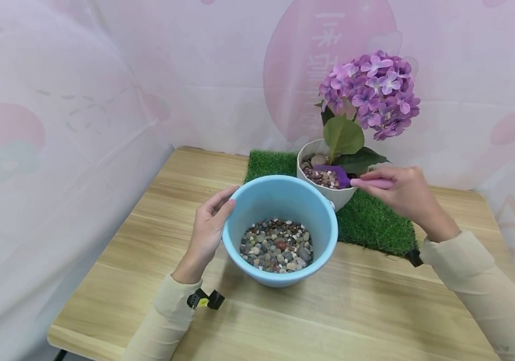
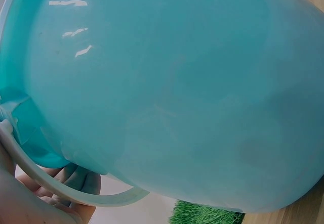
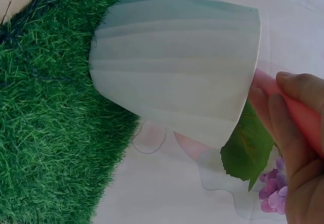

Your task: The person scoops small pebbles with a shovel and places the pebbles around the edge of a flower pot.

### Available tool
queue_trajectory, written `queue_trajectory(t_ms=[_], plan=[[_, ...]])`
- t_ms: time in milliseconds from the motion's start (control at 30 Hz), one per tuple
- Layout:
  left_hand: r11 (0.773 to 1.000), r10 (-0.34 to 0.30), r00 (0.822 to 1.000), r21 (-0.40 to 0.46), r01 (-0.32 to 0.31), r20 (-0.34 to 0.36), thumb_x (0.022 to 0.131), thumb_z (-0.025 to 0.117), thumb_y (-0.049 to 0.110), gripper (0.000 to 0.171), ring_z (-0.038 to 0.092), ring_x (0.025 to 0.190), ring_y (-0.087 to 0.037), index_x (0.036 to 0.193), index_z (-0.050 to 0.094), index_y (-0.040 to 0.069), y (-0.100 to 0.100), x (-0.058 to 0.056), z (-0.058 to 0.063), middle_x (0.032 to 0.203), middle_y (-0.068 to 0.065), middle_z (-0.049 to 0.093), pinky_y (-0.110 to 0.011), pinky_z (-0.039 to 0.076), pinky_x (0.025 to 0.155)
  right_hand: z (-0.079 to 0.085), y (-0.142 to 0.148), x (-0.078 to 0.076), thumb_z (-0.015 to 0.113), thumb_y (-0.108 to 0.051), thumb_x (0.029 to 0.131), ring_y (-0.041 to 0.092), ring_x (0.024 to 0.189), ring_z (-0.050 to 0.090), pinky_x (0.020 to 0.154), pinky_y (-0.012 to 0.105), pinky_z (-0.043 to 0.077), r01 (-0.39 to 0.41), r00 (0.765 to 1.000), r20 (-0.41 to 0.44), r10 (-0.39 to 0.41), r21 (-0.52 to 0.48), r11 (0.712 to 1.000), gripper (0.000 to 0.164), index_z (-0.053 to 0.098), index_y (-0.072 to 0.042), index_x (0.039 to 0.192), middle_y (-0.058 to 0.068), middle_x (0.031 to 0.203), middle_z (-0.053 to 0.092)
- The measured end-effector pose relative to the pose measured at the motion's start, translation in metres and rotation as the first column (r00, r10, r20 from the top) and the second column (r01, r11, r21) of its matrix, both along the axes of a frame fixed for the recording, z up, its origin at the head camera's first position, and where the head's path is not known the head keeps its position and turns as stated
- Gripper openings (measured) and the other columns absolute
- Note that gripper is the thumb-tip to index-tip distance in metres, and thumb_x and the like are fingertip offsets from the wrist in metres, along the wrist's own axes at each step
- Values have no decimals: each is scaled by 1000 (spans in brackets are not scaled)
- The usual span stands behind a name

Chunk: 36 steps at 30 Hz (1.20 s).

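A light blue bucket (image 1: pixel 280 188) with several small pebbles (image 1: pixel 280 245) at its bottom stands on the table. My left hand (image 1: pixel 207 225) grips its left rim, thumb on top; the left wrist view shows the bucket's white handle (image 2: pixel 109 200) beside the fingers. In my right hand (image 1: pixel 406 193) is a small toy shovel, held by its pink handle (image 1: pixel 376 183). The purple blade (image 1: pixel 340 175) lies inside a white flowerpot (image 1: pixel 336 196), over small stones (image 1: pixel 325 178). The right wrist view shows the pot's ribbed side (image 3: pixel 172 67), which hides the blade there.
A purple hydrangea (image 1: pixel 370 93) with green leaves (image 1: pixel 343 135) rises from the pot. Under the pot lies a green artificial grass mat (image 1: pixel 379 228) on the wooden table (image 1: pixel 149 240). White and pink printed cloth (image 1: pixel 221 65) hangs behind and at the sides.
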<state>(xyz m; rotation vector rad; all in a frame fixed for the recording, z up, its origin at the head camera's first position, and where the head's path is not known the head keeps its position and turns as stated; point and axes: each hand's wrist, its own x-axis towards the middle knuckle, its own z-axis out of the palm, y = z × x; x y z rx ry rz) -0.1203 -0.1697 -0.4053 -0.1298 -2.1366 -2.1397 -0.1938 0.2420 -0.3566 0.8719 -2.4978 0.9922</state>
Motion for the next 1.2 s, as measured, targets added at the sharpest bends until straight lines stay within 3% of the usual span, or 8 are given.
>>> queue_trajectory(t_ms=[300, 500, 567, 667, 800, 1200], plan=[[1000, 1, 1000, 1, -1, -1, 109, 55, 13, 39, 68, 128, -31, 147, 60, 4, 0, 1, -2, 144, -19, 66, -33, 65, 100, -6, 3, -4, 85, 12, 79, -20, 94, 66, 74, 4, 58, -76, 988, -134, 80, 36, 996, 27, 82, -1, 102, 14, 96, 82], [1000, 3, 1000, 2, -3, 0, 109, 56, 12, 39, 69, 126, -28, 147, 60, 4, 1, 1, -1, 145, -19, 65, -33, 64, 101, -7, 5, -5, 84, 15, 76, 10, 91, 80, 81, 5, 58, -140, 964, -221, 150, 61, 988, 31, 81, 2, 104, 17, 99, 82], [1000, 3, 1000, 2, -3, 2, 109, 56, 12, 39, 69, 126, -27, 147, 60, 5, 1, 1, -1, 145, -19, 65, -33, 64, 101, -7, 5, -6, 83, 12, 79, 15, 90, 81, 83, 6, 59, -166, 954, -241, 177, 68, 984, 28, 80, 2, 105, 16, 100, 82], [1000, 3, 1000, 1, -3, 5, 109, 56, 13, 39, 69, 126, -27, 147, 60, 5, 1, 1, 0, 145, -19, 65, -33, 64, 101, -7, 6, -7, 78, -11, 96, 17, 90, 81, 83, 7, 59, -197, 936, -282, 211, 81, 977, 16, 81, 2, 105, 15, 101, 82], [1000, 3, 1000, 4, -3, 6, 109, 56, 13, 39, 69, 125, -27, 147, 59, 4, 1, 1, 0, 144, -20, 65, -34, 65, 100, -7, 5, -7, 58, -41, 107, 22, 86, 82, 83, 6, 59, -205, 915, -333, 228, 103, 973, 49, 81, 3, 104, 15, 100, 82], [1000, 6, 1000, 5, -6, 5, 109, 55, 14, 38, 69, 125, -27, 146, 60, 5, 0, 0, -1, 143, -20, 66, -35, 65, 100, -6, 6, -7, 57, -40, 109, 27, 81, 81, 87, 5, 58, -177, 888, -405, 218, 135, 975, 48, 82, 1, 104, 14, 99, 82]])
